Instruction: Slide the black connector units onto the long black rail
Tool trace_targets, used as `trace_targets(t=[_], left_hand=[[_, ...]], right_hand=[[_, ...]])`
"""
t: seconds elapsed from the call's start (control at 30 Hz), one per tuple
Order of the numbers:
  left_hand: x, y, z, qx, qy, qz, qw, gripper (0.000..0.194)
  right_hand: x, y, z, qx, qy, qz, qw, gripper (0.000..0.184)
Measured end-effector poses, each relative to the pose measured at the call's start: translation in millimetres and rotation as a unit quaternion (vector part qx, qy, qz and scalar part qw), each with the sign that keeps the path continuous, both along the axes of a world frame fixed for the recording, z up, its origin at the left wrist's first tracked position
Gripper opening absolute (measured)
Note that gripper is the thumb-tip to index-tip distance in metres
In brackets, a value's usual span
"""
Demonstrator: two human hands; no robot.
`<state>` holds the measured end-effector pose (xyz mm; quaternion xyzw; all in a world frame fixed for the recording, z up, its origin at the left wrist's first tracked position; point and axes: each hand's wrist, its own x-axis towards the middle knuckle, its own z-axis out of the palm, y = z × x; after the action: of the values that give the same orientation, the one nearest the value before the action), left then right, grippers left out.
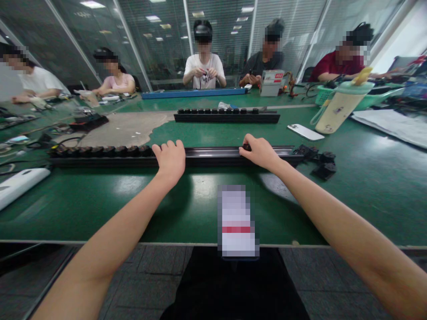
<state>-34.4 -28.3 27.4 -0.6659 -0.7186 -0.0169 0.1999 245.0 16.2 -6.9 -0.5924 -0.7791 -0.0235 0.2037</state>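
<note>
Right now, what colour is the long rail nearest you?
The long rail is black, with a shiny greyish strip along its top, best seen in the head view.

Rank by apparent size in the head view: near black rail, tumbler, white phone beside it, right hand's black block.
1. Near black rail
2. Tumbler
3. White phone
4. Black block, partly hidden by the right hand

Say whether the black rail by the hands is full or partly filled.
Partly filled: black pieces line the rail left of the left hand; bare channel shows rightward.
</note>
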Motion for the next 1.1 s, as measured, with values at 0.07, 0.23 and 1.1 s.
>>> trace_targets(t=[0.07,0.23,1.1], left_hand=[[0.4,-0.1,0.1,0.0,0.002,0.003,1.0,0.036],[-0.5,1.5,-1.1,0.001,0.008,0.006,1.0,0.036],[0.3,1.4,0.1,-0.002,0.005,0.009,1.0,0.038]], right_hand=[[1.4,1.2,-0.9,0.002,-0.007,0.004,1.0,0.02],[3.9,2.7,-2.2,0.005,-0.016,-0.002,1.0,0.021],[5.1,1.9,-2.6,0.015,0.02,-0.044,0.999,0.019]])
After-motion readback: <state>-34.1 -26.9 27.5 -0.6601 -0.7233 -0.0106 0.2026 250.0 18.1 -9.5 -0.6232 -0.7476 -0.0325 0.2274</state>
